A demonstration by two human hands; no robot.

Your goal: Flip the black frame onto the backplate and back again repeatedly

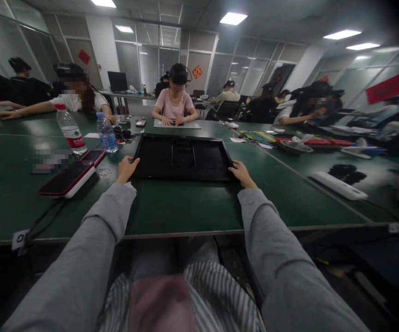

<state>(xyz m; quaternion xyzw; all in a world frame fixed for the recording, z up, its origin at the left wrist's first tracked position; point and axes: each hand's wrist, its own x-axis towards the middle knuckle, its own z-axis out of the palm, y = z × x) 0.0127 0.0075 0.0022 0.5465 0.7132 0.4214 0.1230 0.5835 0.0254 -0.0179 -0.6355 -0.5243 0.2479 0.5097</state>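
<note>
A black, shallow rectangular tray-like panel (151, 159) with a raised rim lies on the green table in front of me. Two thin pale lines run across its middle. At its left end, my left hand (126, 169) is closed on the rim, thumb over the edge. My right hand (242, 174) grips the opposite end the same way. The fingers underneath are hidden on both sides. What the panel belongs to cannot be made out.
Left of the panel stand a red-capped bottle (72, 131) and a blue-capped bottle (107, 133). Nearer me lies a red-edged phone (66, 177) on a white block. A white power strip (339, 185) is at right. Across the table sits a person (175, 103); cables lie right of them.
</note>
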